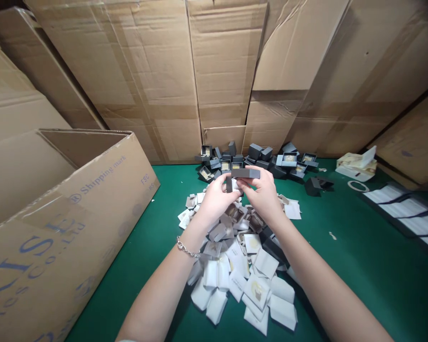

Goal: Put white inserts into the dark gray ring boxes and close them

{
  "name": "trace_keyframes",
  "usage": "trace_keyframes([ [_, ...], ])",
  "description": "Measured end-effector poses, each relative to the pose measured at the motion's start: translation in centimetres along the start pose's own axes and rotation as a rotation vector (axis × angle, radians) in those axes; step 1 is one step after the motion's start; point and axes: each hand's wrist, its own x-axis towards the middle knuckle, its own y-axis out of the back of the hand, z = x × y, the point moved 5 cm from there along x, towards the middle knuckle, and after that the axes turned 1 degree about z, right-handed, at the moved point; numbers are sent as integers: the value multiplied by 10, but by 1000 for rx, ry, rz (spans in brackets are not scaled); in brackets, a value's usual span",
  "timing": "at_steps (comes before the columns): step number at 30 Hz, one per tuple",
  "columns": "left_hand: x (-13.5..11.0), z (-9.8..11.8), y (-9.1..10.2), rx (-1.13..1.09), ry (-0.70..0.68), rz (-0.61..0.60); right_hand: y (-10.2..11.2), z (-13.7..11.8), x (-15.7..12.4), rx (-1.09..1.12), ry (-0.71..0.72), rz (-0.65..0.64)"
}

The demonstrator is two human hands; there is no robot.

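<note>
The left hand (pixel 216 197) and the right hand (pixel 262 192) meet just above the middle of the frame, over a loose pile of white paper pouches (pixel 242 280). The left hand is nearly closed, pinching a narrow dark piece (pixel 228 185) that stands upright between thumb and fingers. The right hand curls around a dark gray box (pixel 246 173) lying crosswise, gripping it from below and behind. The fingers hide where the two pieces meet, so I cannot tell whether they are joined.

A silver bracelet (pixel 187 248) circles the left wrist. Beyond the hands, a heap of open dark boxes (pixel 260 159) sits on the green table (pixel 360 270), against tall cardboard sheets (pixel 146 61). An open cardboard carton (pixel 82 223) stands at the left of the frame, and a stack of white cards (pixel 399 206) lies at the right edge.

The pieces are small and held only by the fingertips, so a slight shift in grip could let one slip. It would then drop into the pouches, where its dark shape could lie among them. A careless elbow or wrist could also disturb the loose pile.
</note>
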Motion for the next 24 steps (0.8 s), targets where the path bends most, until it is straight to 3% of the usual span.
trace_keyframes([
  [5,-4,4,-5,-54,23,-26,3,1,-1,70,-103,73],
  [9,-5,9,-5,-134,38,-25,0,-3,-2,143,-117,46],
  [16,-2,12,4,-169,-8,7,-1,-19,-5,-98,107,31],
  [24,-3,14,9,-206,-15,21,-3,-20,-5,-183,148,-17],
])
